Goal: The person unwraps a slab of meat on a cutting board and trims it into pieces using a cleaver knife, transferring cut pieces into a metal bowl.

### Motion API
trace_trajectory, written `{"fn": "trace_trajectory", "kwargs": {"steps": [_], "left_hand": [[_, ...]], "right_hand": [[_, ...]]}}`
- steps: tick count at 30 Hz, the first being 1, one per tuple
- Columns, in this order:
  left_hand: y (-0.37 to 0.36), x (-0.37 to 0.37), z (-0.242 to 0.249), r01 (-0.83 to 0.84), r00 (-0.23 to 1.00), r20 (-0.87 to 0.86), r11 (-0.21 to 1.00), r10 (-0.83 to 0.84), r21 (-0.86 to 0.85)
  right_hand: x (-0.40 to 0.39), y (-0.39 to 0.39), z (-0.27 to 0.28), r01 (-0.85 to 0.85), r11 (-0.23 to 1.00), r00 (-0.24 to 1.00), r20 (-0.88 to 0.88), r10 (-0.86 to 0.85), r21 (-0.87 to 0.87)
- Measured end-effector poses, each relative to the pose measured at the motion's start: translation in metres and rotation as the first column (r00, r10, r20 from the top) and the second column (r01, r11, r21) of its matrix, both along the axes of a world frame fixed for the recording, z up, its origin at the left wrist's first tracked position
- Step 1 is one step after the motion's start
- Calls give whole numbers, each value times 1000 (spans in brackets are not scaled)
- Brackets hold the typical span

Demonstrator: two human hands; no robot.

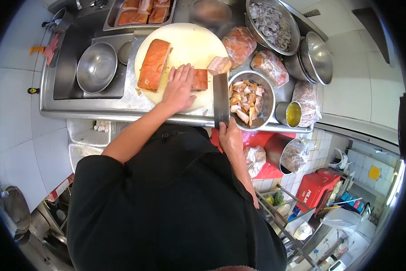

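Note:
My left hand [179, 88] lies with its fingers stretched out on a round cream cutting board [189, 43], partly over a small block of reddish-brown pork belly [200, 80]. Left of it on the board is a longer slab of pork belly [154, 65]. In my right hand [230, 137] is a cleaver [221, 97], gripped by the handle, its broad blade at the board's right edge. A paler cut piece of pork [219, 65] sits just beyond the blade tip. Beside the cleaver, a perforated metal colander [269, 101] holds chopped pork pieces [246, 101].
A metal tray [110, 22] of pork slabs stands behind the board. A sink [65, 67] with a steel bowl [96, 67] is at left. Bagged meat [269, 67], a large bowl of grey strips [270, 25] and a pot of yellow liquid [293, 114] crowd the right.

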State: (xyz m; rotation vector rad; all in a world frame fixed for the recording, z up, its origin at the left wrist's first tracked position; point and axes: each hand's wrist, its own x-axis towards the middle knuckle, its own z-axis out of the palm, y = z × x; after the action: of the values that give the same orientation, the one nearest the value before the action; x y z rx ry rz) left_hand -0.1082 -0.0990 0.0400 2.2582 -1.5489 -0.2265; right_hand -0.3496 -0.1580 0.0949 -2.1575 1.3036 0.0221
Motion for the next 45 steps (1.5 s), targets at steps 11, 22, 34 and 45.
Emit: {"fn": "trace_trajectory", "kwargs": {"steps": [11,22,34,45], "left_hand": [[13,35,-11,71,968,-224,976,-117,-204],[12,52,22,197,931,-304,979,-202,-50],[3,39,-11,170,967,-157,968,-200,-186],[-8,104,35,81,663,-741,975,104,209]], "right_hand": [[86,6,28,-166,985,984,51,169,-50],[90,18,31,-220,960,976,-27,218,-173],[88,17,15,-249,961,968,-7,250,-124],[91,7,25,-233,972,972,-34,232,-37]]}}
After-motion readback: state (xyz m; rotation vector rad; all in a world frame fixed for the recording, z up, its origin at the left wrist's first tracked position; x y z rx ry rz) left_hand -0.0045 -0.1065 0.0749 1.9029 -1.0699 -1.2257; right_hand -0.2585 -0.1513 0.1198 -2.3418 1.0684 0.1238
